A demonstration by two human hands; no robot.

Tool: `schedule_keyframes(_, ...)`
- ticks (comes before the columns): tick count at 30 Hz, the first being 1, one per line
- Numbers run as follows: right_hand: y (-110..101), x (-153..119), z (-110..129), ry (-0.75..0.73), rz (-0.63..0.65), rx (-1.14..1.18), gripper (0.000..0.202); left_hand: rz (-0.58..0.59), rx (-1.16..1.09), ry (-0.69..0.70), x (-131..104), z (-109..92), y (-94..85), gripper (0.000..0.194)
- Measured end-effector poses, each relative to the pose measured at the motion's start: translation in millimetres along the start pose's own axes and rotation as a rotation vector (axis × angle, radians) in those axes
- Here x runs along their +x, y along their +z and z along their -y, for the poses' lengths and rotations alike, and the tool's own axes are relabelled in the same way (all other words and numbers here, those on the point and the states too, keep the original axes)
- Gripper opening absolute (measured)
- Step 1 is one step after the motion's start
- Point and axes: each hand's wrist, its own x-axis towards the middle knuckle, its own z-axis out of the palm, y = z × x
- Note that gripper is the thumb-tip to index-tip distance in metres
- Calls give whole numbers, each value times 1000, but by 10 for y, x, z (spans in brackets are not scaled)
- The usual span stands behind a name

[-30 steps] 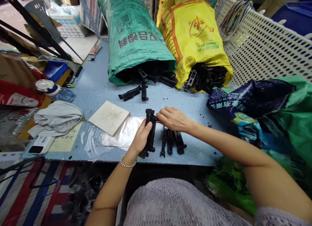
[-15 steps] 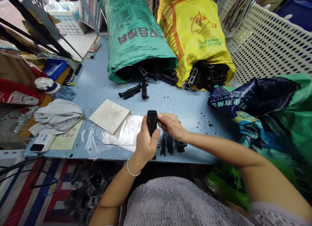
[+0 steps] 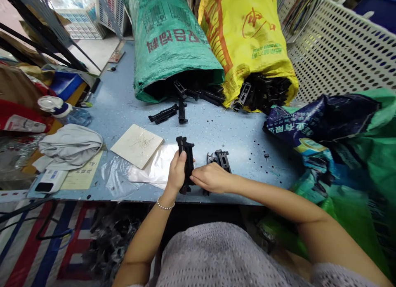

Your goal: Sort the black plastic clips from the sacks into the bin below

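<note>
My left hand [image 3: 176, 170] is wrapped round a long black plastic part [image 3: 188, 163], thumb on its upper face, holding it upright above the near edge of the table. My right hand [image 3: 213, 178] is closed, its fingertips pinching the lower right side of the same part; whether they hold some smaller piece there is hidden. Just beyond my right hand lie more black plastic parts [image 3: 222, 159], partly covered by it. A few similar loose black parts [image 3: 163, 114] lie farther back, before the mouth of the green woven sack [image 3: 179, 48].
A yellow sack [image 3: 247, 35] spills black parts at the back. A beige square tile [image 3: 137, 146] lies on white plastic bags [image 3: 157, 165]. To the left are a grey cloth [image 3: 72, 144] and a bottle [image 3: 64, 109]; to the right, a crumpled dark-blue bag [image 3: 321, 118] and a white perforated crate [image 3: 340, 52].
Both hands have come slightly lower and left. The black part has been turned, now showing its long side, and my right hand has moved from its upper end to its lower side.
</note>
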Motion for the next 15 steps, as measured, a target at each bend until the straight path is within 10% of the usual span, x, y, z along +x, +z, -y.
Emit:
schedule_keyframes(8, -528, 1549, -859, 690, -199, 4, 55, 124, 837, -77, -150, 594, 550, 55)
schedule_keyframes(11, -542, 1777, -897, 729, -100, -13, 46, 108, 580, -95, -17, 573, 423, 56)
schedule_keyframes(15, -291, 1298, -599, 654, -85, -44, 36, -41, -208, -151, 398, 362, 38, 60)
